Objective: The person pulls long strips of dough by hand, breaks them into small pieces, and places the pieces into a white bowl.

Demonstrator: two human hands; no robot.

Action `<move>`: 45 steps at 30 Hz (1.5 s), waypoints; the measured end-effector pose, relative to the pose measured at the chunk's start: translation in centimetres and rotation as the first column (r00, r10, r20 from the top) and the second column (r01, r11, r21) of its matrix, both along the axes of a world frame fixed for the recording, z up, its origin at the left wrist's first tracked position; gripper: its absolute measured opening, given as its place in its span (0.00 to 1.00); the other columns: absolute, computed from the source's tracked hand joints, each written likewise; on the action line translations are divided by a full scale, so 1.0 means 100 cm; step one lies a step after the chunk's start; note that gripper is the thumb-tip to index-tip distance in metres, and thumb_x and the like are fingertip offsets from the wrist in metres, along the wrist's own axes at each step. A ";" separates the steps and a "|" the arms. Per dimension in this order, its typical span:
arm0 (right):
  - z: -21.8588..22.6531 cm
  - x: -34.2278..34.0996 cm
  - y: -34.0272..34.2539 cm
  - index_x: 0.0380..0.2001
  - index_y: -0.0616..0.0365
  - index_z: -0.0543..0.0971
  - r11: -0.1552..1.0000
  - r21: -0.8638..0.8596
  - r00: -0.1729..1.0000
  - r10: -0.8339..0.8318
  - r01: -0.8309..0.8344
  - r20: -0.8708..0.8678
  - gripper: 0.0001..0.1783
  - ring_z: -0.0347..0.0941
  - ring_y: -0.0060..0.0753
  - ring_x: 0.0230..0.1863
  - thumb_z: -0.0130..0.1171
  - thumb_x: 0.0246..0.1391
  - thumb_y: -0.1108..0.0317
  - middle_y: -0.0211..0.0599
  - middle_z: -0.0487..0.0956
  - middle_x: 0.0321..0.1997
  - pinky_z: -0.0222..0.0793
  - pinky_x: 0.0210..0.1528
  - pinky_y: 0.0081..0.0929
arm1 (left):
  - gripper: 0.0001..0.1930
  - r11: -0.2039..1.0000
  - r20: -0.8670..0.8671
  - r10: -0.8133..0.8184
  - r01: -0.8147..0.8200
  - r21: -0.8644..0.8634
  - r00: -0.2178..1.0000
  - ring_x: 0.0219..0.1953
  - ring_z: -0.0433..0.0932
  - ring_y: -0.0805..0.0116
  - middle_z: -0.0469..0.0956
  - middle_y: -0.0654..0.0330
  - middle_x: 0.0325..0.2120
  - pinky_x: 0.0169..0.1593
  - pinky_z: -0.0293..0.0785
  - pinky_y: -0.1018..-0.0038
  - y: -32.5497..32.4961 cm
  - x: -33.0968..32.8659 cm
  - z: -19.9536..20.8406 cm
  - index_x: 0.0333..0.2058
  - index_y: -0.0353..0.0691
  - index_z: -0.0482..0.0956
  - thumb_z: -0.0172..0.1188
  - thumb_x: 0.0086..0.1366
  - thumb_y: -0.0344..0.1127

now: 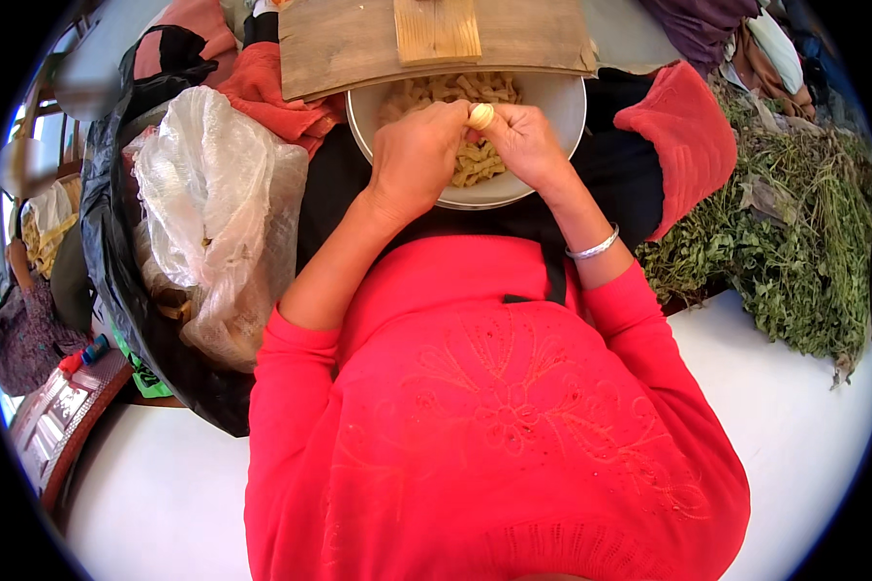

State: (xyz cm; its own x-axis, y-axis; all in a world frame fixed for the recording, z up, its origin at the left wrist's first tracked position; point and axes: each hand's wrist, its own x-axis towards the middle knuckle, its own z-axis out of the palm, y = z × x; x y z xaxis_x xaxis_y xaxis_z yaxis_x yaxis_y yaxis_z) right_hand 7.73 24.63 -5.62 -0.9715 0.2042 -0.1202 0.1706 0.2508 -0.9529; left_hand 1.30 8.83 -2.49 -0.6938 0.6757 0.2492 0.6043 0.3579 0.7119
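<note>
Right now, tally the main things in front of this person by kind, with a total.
Metal bowl of pale pieces: 1
Pale piece held between left hand and right hand: 1
Wooden board: 1
Clear plastic bag: 1
Black plastic bag: 1
Green herb pile: 1
Total: 6

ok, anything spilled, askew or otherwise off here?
Nothing stands out. Both hands pinch one pale dough piece over the bowl of shaped pieces; none lie outside it. The wooden board rests across the bowl's far rim.

i'm seeing a clear plastic bag (218, 203) lying inside a black bag (107, 252) at left, and a heap of green herbs (794, 252) sitting at right.
</note>
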 end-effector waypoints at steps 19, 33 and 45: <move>0.031 -0.008 -0.015 0.30 0.66 0.81 0.954 -0.073 0.845 -0.293 0.292 -0.448 0.06 0.70 0.32 0.48 0.61 0.45 0.78 0.40 0.71 0.51 0.66 0.50 0.24 | 0.09 0.884 0.921 -0.209 -0.339 0.321 0.327 0.19 0.67 0.76 0.73 0.64 0.23 0.24 0.62 0.80 0.001 -0.005 -0.016 0.35 0.38 0.75 0.51 0.65 0.38; 0.077 -0.044 0.026 0.41 0.64 0.78 0.915 -0.205 0.914 0.379 -0.347 0.144 0.16 0.75 0.21 0.33 0.62 0.53 0.64 0.32 0.79 0.31 0.71 0.35 0.17 | 0.05 0.982 0.034 -0.056 0.049 0.181 0.998 0.26 0.74 0.71 0.75 0.60 0.25 0.30 0.68 0.79 -0.014 -0.021 0.009 0.36 0.36 0.73 0.56 0.61 0.25; 0.078 -0.075 0.036 0.34 0.61 0.79 0.942 -0.313 0.993 0.109 -0.117 -0.043 0.07 0.65 0.13 0.19 0.58 0.56 0.69 0.23 0.72 0.19 0.62 0.21 0.13 | 0.06 0.923 0.687 -0.221 -0.078 0.376 0.692 0.26 0.66 0.85 0.72 0.70 0.25 0.29 0.62 0.87 -0.011 -0.090 0.008 0.39 0.37 0.75 0.55 0.65 0.32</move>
